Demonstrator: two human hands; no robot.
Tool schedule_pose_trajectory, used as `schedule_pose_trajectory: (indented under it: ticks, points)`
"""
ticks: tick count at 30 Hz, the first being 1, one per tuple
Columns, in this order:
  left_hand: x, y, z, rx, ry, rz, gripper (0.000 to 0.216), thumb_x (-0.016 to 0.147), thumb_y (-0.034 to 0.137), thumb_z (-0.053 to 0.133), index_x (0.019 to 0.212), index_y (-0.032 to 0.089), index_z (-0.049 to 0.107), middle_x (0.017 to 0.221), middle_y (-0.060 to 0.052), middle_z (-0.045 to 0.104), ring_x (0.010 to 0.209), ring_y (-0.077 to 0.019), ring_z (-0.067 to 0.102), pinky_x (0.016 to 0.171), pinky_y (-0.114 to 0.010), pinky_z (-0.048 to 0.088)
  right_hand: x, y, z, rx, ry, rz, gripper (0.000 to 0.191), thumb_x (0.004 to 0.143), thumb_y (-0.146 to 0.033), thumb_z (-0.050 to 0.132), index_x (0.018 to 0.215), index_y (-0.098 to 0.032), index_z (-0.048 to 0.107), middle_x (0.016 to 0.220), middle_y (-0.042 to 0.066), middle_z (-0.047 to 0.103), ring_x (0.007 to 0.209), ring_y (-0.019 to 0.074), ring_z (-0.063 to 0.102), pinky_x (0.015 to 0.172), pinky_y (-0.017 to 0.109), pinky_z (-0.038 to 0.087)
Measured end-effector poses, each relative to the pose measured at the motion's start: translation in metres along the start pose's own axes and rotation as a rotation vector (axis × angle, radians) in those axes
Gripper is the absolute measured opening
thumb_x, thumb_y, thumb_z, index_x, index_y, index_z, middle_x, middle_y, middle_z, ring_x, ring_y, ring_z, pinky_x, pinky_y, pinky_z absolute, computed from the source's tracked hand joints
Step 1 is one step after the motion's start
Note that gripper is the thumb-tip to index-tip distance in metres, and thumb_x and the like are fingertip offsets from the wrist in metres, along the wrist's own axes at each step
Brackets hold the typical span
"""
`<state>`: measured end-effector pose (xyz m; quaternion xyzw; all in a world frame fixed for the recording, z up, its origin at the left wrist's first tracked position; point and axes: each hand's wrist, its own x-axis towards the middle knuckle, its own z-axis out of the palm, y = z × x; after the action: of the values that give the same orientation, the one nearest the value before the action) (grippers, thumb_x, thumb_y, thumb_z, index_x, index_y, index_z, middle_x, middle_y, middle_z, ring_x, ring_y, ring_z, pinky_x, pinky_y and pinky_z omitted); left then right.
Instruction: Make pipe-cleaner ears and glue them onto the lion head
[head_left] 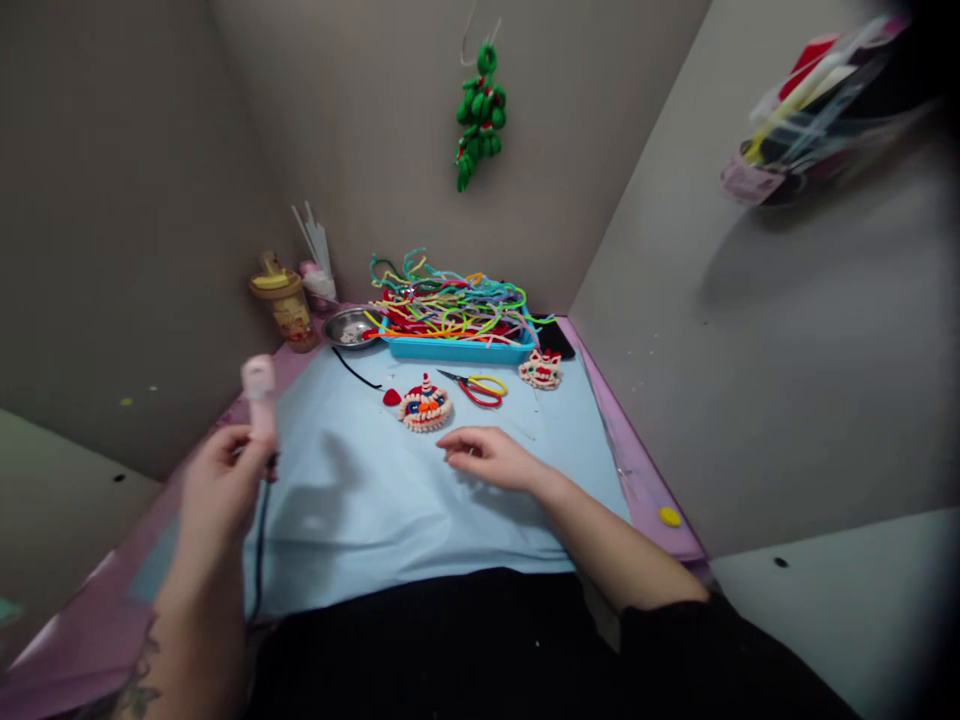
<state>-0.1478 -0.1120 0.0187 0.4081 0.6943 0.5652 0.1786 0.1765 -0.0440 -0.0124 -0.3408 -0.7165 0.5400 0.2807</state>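
One pink corded handheld tool [262, 395], held upright in the air over the left side of the pale blue cloth [390, 520], with one black cord [260, 540] trailing below. Around its lower end, the left hand [232, 465], thumb and fingers pinching it, forearm raised. Low over the middle of the cloth, the right hand [487, 458], forearm slanting in from the right, fingers loosely curved and close together, thumb slightly apart. Just beyond, two lion-head ornaments [426, 405], one pair of scissors [463, 382] between them, one red pompom [391, 397] and one black stem [356, 369] to the left. Farther back, one blue tray [457, 350] heaped with pipe cleaners [450, 305], too tangled to count; beside it, one metal bowl [335, 330] and one lidded cup [291, 310].
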Motion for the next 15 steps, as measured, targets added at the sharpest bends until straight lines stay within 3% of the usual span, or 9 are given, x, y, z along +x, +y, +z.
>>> schedule_pose_trajectory:
  ticks: [2,4,6,8,11,13,15]
  points:
    - [-0.029,0.017,0.030,-0.027,-0.188,0.140,0.025,0.063,0.043,0.069,0.072,0.021,0.064,0.056,0.000,0.056,0.049,-0.0149,0.047,0.047,-0.025,0.037,-0.010,-0.007,0.026,0.178,-0.020,-0.030,0.057,0.074,-0.038,0.070,0.127,-0.027,0.056,0.117,0.008,0.065,0.095,0.0195,0.064,0.079,0.032,0.052]
    - [-0.059,0.030,0.063,-0.001,-0.328,0.313,0.018,0.062,0.036,0.074,0.067,0.020,0.065,0.062,-0.002,0.057,0.055,-0.0156,0.049,0.050,-0.026,0.038,-0.018,-0.008,0.051,0.362,0.003,-0.072,0.070,0.073,-0.043,0.072,0.137,-0.032,0.045,0.128,0.007,0.059,0.109,0.0218,0.061,0.088,0.036,0.051]
    - [-0.084,0.038,0.090,-0.006,-0.503,0.427,0.013,0.063,0.028,0.076,0.067,0.021,0.066,0.063,-0.002,0.056,0.056,-0.0153,0.049,0.052,-0.026,0.039,-0.022,-0.005,0.069,0.466,0.158,-0.030,0.055,0.077,-0.050,0.066,0.126,-0.028,0.056,0.115,0.008,0.065,0.107,0.0238,0.061,0.092,0.039,0.049]
    - [-0.098,0.040,0.106,0.015,-0.647,0.484,0.008,0.071,0.025,0.071,0.077,0.022,0.068,0.071,-0.004,0.058,0.062,-0.0166,0.053,0.057,-0.027,0.042,-0.026,0.000,0.074,0.570,0.412,0.060,0.046,0.077,-0.052,0.064,0.113,-0.023,0.063,0.107,0.010,0.068,0.105,0.0265,0.062,0.090,0.042,0.050]
    - [-0.093,0.032,0.118,-0.008,-0.791,0.499,0.016,0.080,0.025,0.062,0.095,0.024,0.069,0.089,-0.007,0.065,0.071,-0.0181,0.058,0.065,-0.029,0.047,-0.030,0.004,0.052,0.639,0.636,0.112,0.033,0.070,-0.044,0.067,0.091,-0.019,0.070,0.109,0.011,0.067,0.100,0.0277,0.062,0.083,0.039,0.052]
    - [-0.078,0.023,0.124,-0.003,-0.763,0.489,0.015,0.081,0.026,0.062,0.094,0.024,0.069,0.092,-0.007,0.066,0.072,-0.0191,0.060,0.070,-0.031,0.048,-0.031,0.002,0.025,0.569,0.686,0.135,0.019,0.067,-0.036,0.065,0.071,-0.018,0.071,0.090,0.010,0.070,0.084,0.0243,0.064,0.073,0.035,0.052]
    - [-0.063,0.013,0.134,0.001,-0.738,0.498,0.009,0.074,0.024,0.068,0.083,0.023,0.070,0.087,-0.008,0.067,0.078,-0.0226,0.061,0.071,-0.032,0.047,-0.026,0.000,-0.003,0.474,0.674,0.134,0.015,0.062,-0.029,0.060,0.064,-0.017,0.070,0.071,0.009,0.068,0.071,0.0210,0.061,0.065,0.033,0.050]
